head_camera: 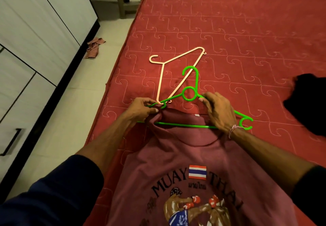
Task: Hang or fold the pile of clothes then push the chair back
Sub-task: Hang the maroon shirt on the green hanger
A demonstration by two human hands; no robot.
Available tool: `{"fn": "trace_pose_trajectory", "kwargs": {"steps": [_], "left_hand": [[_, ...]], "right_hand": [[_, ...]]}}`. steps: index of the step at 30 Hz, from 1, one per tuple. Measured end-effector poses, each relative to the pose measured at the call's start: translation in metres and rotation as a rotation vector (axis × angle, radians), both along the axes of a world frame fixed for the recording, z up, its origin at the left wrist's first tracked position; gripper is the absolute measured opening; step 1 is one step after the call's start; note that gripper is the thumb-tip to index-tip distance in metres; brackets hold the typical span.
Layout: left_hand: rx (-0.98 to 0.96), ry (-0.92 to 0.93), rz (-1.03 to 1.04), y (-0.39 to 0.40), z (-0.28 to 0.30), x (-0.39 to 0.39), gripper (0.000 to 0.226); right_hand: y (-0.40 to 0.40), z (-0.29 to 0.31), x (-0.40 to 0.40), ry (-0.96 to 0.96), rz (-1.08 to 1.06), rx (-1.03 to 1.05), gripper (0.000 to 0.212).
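A maroon T-shirt (185, 157) with a boxing print lies on the red mattress (229, 31) in front of me. A green plastic hanger (189, 93) rests across its neck opening, its left end tucked into the collar. My left hand (142, 108) pinches the collar's left side against the hanger's left arm. My right hand (219, 113) grips the hanger's right arm, and the right end sticks out past my wrist. A pale pink hanger (162, 79) lies on the mattress just beyond, partly under the green hook.
A dark garment (307, 102) sits on the mattress at the right edge. White wardrobe doors (35, 40) line the left side, with a crumpled pink cloth (94, 46) on the floor beside them. Chair legs (123, 0) stand past the mattress's far corner.
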State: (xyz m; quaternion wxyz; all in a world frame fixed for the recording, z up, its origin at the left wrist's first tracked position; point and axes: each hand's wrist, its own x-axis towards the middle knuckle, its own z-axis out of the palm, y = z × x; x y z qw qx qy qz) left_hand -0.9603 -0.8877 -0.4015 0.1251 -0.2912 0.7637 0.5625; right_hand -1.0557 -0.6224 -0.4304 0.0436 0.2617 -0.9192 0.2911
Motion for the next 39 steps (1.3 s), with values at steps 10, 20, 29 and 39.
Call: {"fn": "trace_pose_trajectory", "kwargs": {"steps": [10,20,29,39], "left_hand": [[-0.781,-0.102,-0.149,0.004,0.008,-0.007,0.052],[-0.535,0.336,-0.574,0.129,-0.013,-0.028,0.049],[-0.431,0.339,-0.615,0.162,-0.062,-0.040,0.018],[-0.089,0.220,-0.167,0.168,-0.078,-0.042,0.030]], "right_hand": [[-0.005,-0.001,0.001,-0.079,-0.045,-0.036,0.029],[-0.009,0.009,-0.004,-0.461,-0.165,-0.319,0.026],[0.039,0.002,-0.023,-0.443,-0.149,-0.483,0.011],[0.099,-0.034,-0.022,-0.530,-0.490,-0.173,0.024]]}}
